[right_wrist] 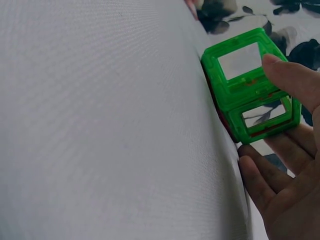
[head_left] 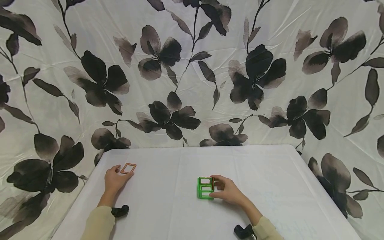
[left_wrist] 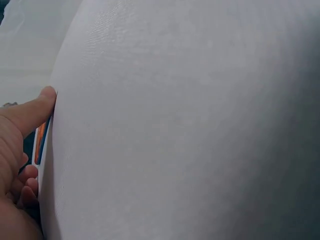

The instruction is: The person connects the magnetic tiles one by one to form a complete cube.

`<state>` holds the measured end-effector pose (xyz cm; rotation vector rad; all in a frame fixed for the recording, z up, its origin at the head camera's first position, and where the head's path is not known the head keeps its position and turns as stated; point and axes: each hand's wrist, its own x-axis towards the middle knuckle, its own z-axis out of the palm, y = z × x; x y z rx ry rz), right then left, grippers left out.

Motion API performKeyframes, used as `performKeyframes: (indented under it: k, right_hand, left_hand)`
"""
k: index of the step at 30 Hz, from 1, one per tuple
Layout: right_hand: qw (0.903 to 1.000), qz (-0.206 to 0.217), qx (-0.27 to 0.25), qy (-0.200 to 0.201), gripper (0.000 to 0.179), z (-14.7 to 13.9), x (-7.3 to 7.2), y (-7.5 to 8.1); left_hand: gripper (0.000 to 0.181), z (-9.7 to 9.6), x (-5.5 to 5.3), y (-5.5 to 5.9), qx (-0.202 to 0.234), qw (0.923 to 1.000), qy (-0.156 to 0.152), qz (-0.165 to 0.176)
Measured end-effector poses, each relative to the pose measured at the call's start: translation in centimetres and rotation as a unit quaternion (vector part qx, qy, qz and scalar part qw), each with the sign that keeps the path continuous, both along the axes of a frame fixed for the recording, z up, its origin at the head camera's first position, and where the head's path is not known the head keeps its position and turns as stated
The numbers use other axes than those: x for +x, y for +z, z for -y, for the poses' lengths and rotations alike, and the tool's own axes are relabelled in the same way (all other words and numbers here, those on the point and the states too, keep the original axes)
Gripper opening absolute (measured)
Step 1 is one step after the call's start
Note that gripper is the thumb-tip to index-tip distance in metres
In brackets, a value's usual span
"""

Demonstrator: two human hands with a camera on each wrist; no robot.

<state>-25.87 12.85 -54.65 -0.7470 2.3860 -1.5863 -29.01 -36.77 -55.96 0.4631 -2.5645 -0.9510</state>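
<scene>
On the left part of the table lies an orange square magnetic tile (head_left: 128, 168), an open frame. My left hand (head_left: 115, 180) has its thumb at the tile's near right corner and its fingers at the left side. In the left wrist view a strip of the orange tile (left_wrist: 41, 137) shows between thumb and fingers; the rest is hidden. My right hand (head_left: 229, 190) holds a box of green magnetic tiles (head_left: 205, 188) by its right side. In the right wrist view the thumb presses the green box (right_wrist: 235, 90), and reddish edges show along its base.
Both hands work over a white-covered table (head_left: 168, 213). Behind it hangs a white curtain (head_left: 210, 90) with dark flowers. A black wrist device (head_left: 120, 211) sits by the left sleeve, and another black device (head_left: 243, 231) by the right sleeve.
</scene>
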Motion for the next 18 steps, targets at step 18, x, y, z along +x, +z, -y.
performKeyframes:
  k: [18]
  right_hand:
    - [1.0, 0.0, -0.008, -0.003, 0.066, 0.0, 0.0, -0.4]
  left_hand:
    - [0.063, 0.1, 0.0, 1.4, 0.012, 0.9964, -0.007, 0.083]
